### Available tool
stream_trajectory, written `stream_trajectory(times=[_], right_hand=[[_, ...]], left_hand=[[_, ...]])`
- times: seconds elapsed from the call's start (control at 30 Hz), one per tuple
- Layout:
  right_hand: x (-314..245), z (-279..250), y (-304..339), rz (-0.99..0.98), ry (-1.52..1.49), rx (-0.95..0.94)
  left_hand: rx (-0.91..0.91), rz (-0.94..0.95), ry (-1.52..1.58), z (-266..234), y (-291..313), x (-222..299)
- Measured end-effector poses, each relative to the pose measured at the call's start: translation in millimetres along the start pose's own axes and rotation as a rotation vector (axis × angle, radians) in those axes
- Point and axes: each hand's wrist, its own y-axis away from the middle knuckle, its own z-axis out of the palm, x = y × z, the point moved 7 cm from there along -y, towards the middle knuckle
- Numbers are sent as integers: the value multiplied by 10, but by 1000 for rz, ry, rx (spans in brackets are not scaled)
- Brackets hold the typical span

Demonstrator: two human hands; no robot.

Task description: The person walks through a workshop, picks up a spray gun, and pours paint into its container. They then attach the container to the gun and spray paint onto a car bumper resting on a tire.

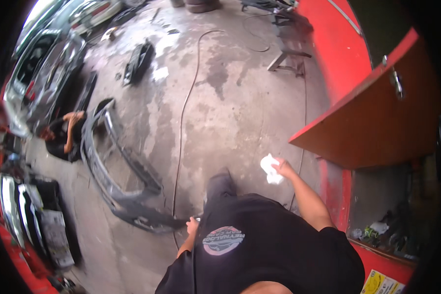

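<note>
Left hand (192,227): seen toward seven o'clock from mid-view, fingers curled, at the near end of the bumper (127,203); whether that end is gripped or merely overlapped in the view cannot be told.
Right hand (281,167): seen toward four o'clock, with a white cloth (269,169) pinched and bunched in the fingers, held over the floor (240,112).
Bumper: laid on the floor from seven to ten o'clock, dark grey, its curve bowed toward nine.
Wiping step: judged to be in preparation, as the cloth is held well apart from the bumper.
Cloth move: by judgement, the cloth needs to be brought across toward nine o'clock and pressed flat, with the bumper steadied by the left hand.
Floor: bare concrete, stained and blotched with wet-looking patches, crossed by a thin hose (183,115) from twelve down toward seven.
Co-worker (59,142): seen low at nine, just beyond the bumper.
Panels (34,206): stacked at eight, shiny and black.
Board (377,112): red-brown, jutting in between two and three, fitted with a metal latch.
Stand (294,52): set at one, near the red wall (326,34).
Car body (54,83): stationed at ten, partly stripped.
</note>
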Motion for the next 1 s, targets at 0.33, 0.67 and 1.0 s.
stream_trajectory(times=[0.33, 0.67, 1.0], right_hand=[[825, -405, -1322, 421, -143, -19], [35, -2370, -5341, 278, -236, -107], [-2376, -4548, -9249, 144, -439, 99]], left_hand=[[273, 258, -75, -3346, -1955, 4162], [354, 183, 99, -5031, -2954, 7127], [72, 30, -121, -5237, -5035, 8987]])
